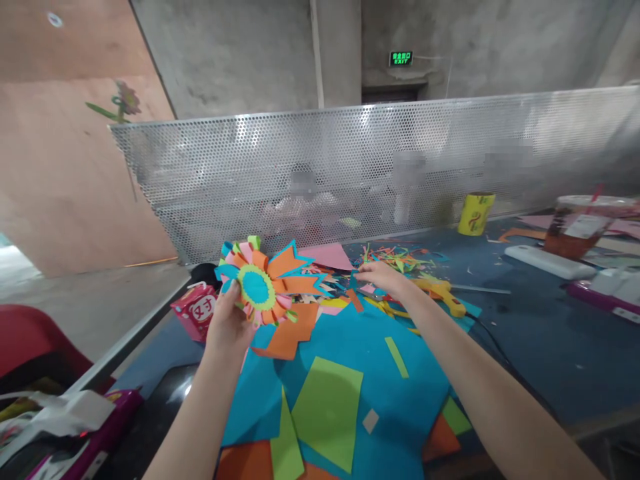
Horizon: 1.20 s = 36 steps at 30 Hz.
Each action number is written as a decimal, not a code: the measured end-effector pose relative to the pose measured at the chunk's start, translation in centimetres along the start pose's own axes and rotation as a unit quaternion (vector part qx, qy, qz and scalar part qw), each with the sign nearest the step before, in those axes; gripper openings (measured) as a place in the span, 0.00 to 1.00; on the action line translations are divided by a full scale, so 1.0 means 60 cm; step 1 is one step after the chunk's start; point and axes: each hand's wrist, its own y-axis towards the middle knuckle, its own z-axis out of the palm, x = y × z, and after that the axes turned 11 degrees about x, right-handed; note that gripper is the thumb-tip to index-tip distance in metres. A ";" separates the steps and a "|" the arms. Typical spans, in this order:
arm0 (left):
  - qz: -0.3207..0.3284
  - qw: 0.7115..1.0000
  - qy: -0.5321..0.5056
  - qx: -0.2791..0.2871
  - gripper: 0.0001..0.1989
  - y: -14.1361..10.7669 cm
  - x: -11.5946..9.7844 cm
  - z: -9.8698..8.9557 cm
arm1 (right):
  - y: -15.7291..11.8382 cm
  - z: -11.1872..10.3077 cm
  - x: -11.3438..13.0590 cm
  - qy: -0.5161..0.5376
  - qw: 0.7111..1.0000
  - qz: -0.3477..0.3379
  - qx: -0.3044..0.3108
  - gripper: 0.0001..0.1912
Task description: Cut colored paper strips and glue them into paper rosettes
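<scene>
A paper rosette [256, 288] with a blue centre, looped orange, pink, green and blue petals and two orange-and-blue ribbon tails is held up by my left hand [231, 319], thumb on its front. Its tails point right. My right hand [377, 275] reaches to the scrap pile, its fingers pinched at a small blue paper piece [353, 280]. An orange strip [355, 300] lies just below those fingers. Large blue sheets [330, 340] cover the table in front of me, with a green sheet [327, 410] on top. Orange paper [290, 333] lies under the rosette.
A yellow glue gun [443, 293] with a black cable lies beyond my right forearm. A pink box [195, 312] stands left of my left hand. Farther right are a yellow roll [476, 213], a drink cup [577, 230] and a power strip [610, 297]. A perforated metal screen [225, 167] borders the table.
</scene>
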 end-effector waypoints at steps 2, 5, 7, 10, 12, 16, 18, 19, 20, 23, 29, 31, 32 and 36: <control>-0.008 1.000 -0.004 0.007 0.10 0.000 0.002 -0.003 | -0.007 0.007 0.016 -0.028 0.998 -0.046 -0.026 0.09; -0.017 0.999 0.011 0.036 0.13 0.000 0.005 -0.009 | -0.023 0.021 0.042 -0.049 0.992 -0.107 -0.042 0.08; -0.016 0.995 0.049 0.081 0.15 -0.003 0.012 -0.012 | -0.033 0.032 0.056 -0.050 0.989 -0.139 -0.030 0.06; -0.033 0.984 0.106 0.141 0.17 -0.010 0.028 -0.008 | -0.043 0.047 0.068 -0.042 0.986 -0.162 0.005 0.03; -0.062 0.975 0.136 0.166 0.17 -0.015 0.041 -0.001 | -0.044 0.054 0.070 -0.032 0.985 -0.169 0.028 0.03; -0.110 0.949 0.207 0.209 0.15 -0.024 0.059 0.014 | -0.040 0.059 0.063 -0.004 0.981 -0.183 0.057 0.05; -0.120 0.940 0.234 0.219 0.13 -0.027 0.062 0.019 | -0.037 0.058 0.058 0.031 0.980 -0.188 0.057 0.06; -0.123 0.936 0.243 0.222 0.12 -0.028 0.063 0.021 | -0.035 0.058 0.057 0.049 0.979 -0.188 0.057 0.07; -0.123 0.934 0.251 0.223 0.11 -0.028 0.063 0.022 | -0.034 0.057 0.055 0.064 0.979 -0.186 0.056 0.07; -0.113 0.932 0.264 0.221 0.11 -0.029 0.063 0.027 | -0.033 0.056 0.053 0.080 0.979 -0.175 0.066 0.08; -0.095 0.934 0.273 0.209 0.13 -0.035 0.065 0.039 | -0.036 0.060 0.057 0.109 0.980 -0.150 0.076 0.08; -0.093 0.934 0.274 0.208 0.13 -0.037 0.067 0.043 | -0.035 0.062 0.057 0.117 0.980 -0.143 0.073 0.08; -0.093 0.934 0.275 0.208 0.13 -0.038 0.068 0.044 | -0.035 0.063 0.056 0.119 0.980 -0.140 0.073 0.08; -0.095 0.933 0.275 0.211 0.12 -0.038 0.071 0.045 | -0.030 0.064 0.051 0.129 0.980 -0.137 0.071 0.08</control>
